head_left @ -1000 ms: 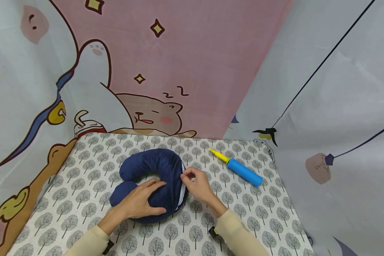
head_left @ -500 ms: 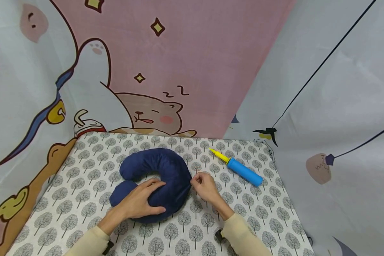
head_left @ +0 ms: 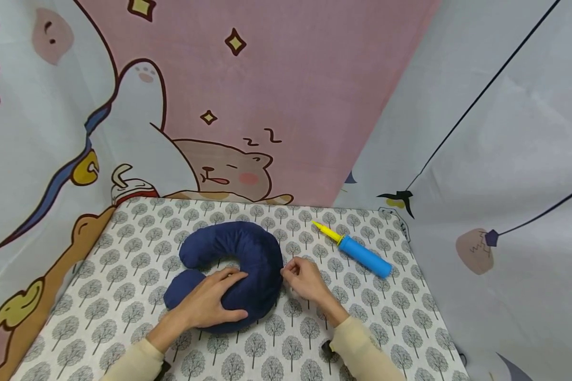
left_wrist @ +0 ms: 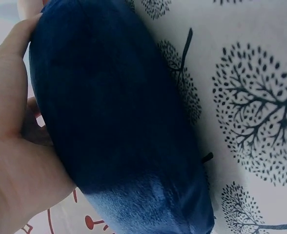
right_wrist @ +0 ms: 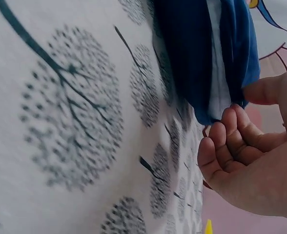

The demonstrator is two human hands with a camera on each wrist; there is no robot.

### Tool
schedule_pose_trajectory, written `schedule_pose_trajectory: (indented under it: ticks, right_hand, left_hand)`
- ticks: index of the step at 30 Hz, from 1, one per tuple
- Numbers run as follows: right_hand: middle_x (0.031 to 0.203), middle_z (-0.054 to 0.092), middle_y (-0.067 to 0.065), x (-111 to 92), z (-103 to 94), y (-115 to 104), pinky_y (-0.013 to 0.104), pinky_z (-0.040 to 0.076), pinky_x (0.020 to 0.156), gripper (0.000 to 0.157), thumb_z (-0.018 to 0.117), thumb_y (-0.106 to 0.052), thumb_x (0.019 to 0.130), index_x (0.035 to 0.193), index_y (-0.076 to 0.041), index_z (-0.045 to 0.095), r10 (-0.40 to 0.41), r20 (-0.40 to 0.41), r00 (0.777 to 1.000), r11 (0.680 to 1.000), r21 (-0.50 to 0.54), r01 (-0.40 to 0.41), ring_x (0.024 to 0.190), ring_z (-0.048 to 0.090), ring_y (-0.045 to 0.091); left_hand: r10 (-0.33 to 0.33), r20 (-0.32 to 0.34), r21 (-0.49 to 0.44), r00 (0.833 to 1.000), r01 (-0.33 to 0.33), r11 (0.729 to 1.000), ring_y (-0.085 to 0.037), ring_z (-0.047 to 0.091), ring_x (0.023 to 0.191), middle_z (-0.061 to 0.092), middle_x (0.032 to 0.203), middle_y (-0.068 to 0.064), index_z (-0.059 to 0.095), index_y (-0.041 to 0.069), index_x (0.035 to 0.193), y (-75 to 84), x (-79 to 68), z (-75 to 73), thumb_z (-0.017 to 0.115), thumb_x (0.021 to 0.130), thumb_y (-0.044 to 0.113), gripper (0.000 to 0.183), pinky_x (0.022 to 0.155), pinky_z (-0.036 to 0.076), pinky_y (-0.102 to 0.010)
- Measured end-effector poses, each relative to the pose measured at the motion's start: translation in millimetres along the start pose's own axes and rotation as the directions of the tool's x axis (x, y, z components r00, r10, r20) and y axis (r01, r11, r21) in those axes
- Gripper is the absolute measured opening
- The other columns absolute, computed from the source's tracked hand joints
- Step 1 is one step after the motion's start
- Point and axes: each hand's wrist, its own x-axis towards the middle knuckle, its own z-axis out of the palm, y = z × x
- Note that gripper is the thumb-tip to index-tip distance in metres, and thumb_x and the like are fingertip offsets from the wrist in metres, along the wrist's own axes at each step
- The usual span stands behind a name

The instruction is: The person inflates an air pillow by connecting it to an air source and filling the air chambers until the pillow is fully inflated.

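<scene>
A navy blue U-shaped neck pillow (head_left: 262,259) lies with its gap to the left. In the right wrist view, a white strip shows between two edges of its blue cover (right_wrist: 240,44). The left hand (head_left: 209,301) rests on the pillow's near part, thumb and fingers spread apart; its palm lies along the blue fabric (left_wrist: 109,97) in the left wrist view. At the pillow's right edge, the right hand (head_left: 307,280) pinches the cover's edge between thumb and index finger. The right hand's other fingers (right_wrist: 221,141) are curled beneath.
A blue hand pump (head_left: 364,256) with a yellow nozzle lies to the right, behind the right hand. The table's cloth (head_left: 286,344) carries a tree print. Cartoon-printed curtains (head_left: 305,106) stand at the back and sides.
The right hand has moved slightly right, drawing the cover's edge over the white strip that showed from above, then eased back a little. The left hand has stayed in place.
</scene>
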Motion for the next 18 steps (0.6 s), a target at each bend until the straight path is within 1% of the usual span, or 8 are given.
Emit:
schedule_pose_trajectory:
  ticks: [4,8,10,15,18]
  right_hand:
    - [0.090,0.077,0.002,4,-8.8,1,0.027,0.055,0.073,0.012,0.075,-0.024,0.107,0.104,-0.013,0.078,-0.042,-0.029,0.999,0.999,0.011,0.043,0.078,0.066,0.010]
    - [0.096,0.079,0.001,6,-13.9,2,0.026,0.056,0.078,0.009,0.076,-0.022,0.106,0.106,-0.014,0.079,-0.067,-0.060,0.996,0.998,0.002,0.067,0.085,0.068,0.009]
    - [0.097,0.080,0.001,6,-15.7,4,0.026,0.058,0.081,0.008,0.077,-0.023,0.107,0.107,-0.015,0.079,-0.076,-0.064,0.995,0.997,-0.009,0.076,0.087,0.069,0.008]
    - [0.099,0.081,0.002,6,-18.5,7,0.026,0.058,0.083,0.010,0.077,-0.024,0.107,0.108,-0.015,0.079,-0.105,-0.073,0.992,0.994,-0.026,0.104,0.088,0.070,0.007]
    - [0.100,0.081,0.002,6,-19.5,8,0.025,0.057,0.083,0.010,0.077,-0.025,0.107,0.109,-0.015,0.079,-0.107,-0.069,0.992,0.994,-0.021,0.106,0.089,0.070,0.008]
  left_hand:
    - [-0.007,0.003,0.026,1.000,0.007,1.000,-0.038,0.070,0.138,0.065,0.157,-0.013,0.064,0.018,0.160,1.9,-1.5,1.0,0.092,0.087,0.066,0.092,0.111,0.059,-0.062]
    - [0.012,0.005,0.102,1.000,-0.012,0.995,-0.040,0.071,0.134,0.066,0.156,-0.014,0.062,0.017,0.162,4.9,-3.5,2.0,0.095,0.080,0.071,0.103,0.108,0.060,-0.064]
    - [0.026,0.004,0.133,1.000,-0.026,0.991,-0.040,0.072,0.131,0.066,0.155,-0.014,0.061,0.017,0.162,5.9,-4.0,2.7,0.096,0.078,0.071,0.107,0.105,0.060,-0.063]
    - [0.047,-0.018,0.180,0.999,-0.043,0.983,-0.037,0.074,0.127,0.068,0.153,-0.013,0.061,0.018,0.162,5.7,-3.8,4.5,0.098,0.077,0.067,0.105,0.102,0.063,-0.059]
    - [0.060,-0.033,0.194,0.998,-0.053,0.980,-0.036,0.075,0.126,0.070,0.151,-0.013,0.062,0.018,0.161,5.2,-3.0,4.5,0.099,0.076,0.063,0.102,0.100,0.064,-0.057]
